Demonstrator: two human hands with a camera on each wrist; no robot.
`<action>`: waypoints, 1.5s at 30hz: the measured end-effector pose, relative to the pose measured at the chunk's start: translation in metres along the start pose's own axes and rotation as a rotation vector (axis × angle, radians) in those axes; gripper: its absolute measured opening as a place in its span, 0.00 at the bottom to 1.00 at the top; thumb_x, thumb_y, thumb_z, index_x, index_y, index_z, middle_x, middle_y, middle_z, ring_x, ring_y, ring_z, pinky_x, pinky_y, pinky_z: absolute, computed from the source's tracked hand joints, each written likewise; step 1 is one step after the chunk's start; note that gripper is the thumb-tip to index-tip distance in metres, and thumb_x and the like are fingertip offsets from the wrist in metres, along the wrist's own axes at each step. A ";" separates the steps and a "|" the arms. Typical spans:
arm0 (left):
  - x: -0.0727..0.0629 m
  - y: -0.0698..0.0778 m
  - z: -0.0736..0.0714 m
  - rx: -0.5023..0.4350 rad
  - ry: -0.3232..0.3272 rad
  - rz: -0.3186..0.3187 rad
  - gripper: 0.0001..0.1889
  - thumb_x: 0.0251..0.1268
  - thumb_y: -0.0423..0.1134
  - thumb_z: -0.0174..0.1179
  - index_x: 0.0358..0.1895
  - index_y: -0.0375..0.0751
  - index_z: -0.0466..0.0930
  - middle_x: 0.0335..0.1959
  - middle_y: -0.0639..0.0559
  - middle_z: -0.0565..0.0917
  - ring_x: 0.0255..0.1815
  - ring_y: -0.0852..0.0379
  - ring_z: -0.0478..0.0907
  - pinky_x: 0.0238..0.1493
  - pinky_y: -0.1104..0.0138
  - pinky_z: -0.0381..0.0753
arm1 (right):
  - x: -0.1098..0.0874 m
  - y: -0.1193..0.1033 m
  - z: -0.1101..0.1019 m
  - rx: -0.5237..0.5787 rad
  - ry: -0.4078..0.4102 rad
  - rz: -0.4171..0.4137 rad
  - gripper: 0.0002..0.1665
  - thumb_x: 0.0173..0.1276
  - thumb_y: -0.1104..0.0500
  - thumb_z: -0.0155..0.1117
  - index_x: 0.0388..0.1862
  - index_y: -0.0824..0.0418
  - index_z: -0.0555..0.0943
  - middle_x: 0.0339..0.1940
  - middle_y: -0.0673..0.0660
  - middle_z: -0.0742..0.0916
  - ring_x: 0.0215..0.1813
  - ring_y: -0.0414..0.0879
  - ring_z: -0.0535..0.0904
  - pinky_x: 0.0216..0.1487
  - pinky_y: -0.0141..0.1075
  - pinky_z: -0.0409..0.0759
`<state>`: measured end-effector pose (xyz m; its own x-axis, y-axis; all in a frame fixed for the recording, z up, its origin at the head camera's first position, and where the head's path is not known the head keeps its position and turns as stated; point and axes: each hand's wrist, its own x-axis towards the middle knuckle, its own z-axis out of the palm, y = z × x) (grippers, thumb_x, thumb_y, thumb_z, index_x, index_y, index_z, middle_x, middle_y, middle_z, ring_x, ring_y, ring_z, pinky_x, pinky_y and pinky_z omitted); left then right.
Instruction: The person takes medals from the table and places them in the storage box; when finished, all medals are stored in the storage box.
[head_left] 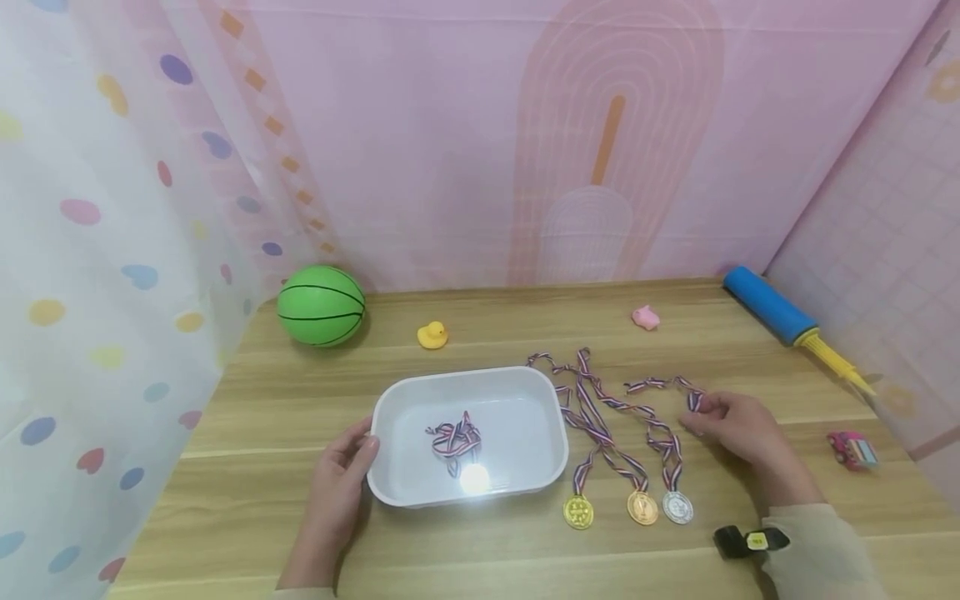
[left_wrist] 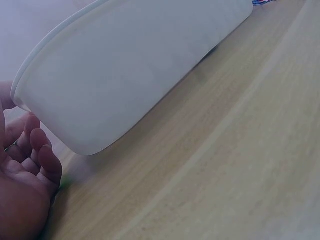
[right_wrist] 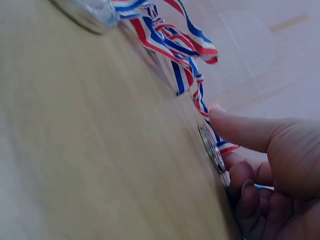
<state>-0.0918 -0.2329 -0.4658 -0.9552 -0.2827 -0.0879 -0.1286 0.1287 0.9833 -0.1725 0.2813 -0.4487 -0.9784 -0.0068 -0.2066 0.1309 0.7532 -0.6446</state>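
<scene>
My left hand (head_left: 341,483) grips the left end of a white plastic tub (head_left: 468,500), thumb at the rim and fingers outside the wall. Inside the tub lies a bunched striped ribbon (head_left: 456,439). At the right, my right hand (head_left: 738,425) pinches a medal (right_wrist: 212,149) by its edge, low over the table; its red, white and blue ribbon (head_left: 663,383) trails leftward. Between tub and right hand lie a gold medal (head_left: 578,512), a bronze-coloured medal (head_left: 642,507) and a silver medal (head_left: 678,507), their ribbons tangled above them.
Along the back of the wooden table (head_left: 247,467) are a green ball (head_left: 321,306), a yellow rubber duck (head_left: 432,335) and a small pink toy (head_left: 646,317). A blue and yellow tube toy (head_left: 772,307) lies at the right edge, with a pink toy vehicle (head_left: 852,450) nearer me.
</scene>
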 end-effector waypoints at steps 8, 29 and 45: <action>0.000 -0.001 0.000 -0.017 0.006 0.002 0.19 0.72 0.38 0.54 0.62 0.34 0.72 0.46 0.38 0.77 0.44 0.58 0.76 0.44 0.73 0.80 | 0.002 -0.003 0.001 -0.043 -0.004 0.013 0.28 0.58 0.43 0.71 0.40 0.66 0.79 0.30 0.56 0.79 0.33 0.50 0.72 0.30 0.37 0.68; 0.002 -0.001 0.000 -0.035 0.004 -0.007 0.19 0.72 0.37 0.54 0.62 0.34 0.72 0.44 0.41 0.78 0.43 0.58 0.77 0.44 0.72 0.81 | 0.003 0.015 -0.010 0.407 -0.044 0.086 0.16 0.63 0.47 0.68 0.34 0.58 0.79 0.29 0.47 0.73 0.35 0.45 0.67 0.33 0.36 0.68; 0.003 -0.003 0.000 -0.022 0.009 -0.015 0.19 0.72 0.38 0.53 0.62 0.35 0.72 0.45 0.39 0.78 0.44 0.58 0.77 0.44 0.73 0.80 | 0.002 0.023 -0.014 0.704 -0.055 0.102 0.08 0.70 0.47 0.59 0.44 0.44 0.82 0.30 0.42 0.78 0.31 0.38 0.70 0.29 0.30 0.69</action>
<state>-0.0944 -0.2344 -0.4685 -0.9509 -0.2925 -0.1011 -0.1366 0.1035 0.9852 -0.1733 0.3078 -0.4536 -0.9487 -0.0056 -0.3161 0.3118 0.1485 -0.9385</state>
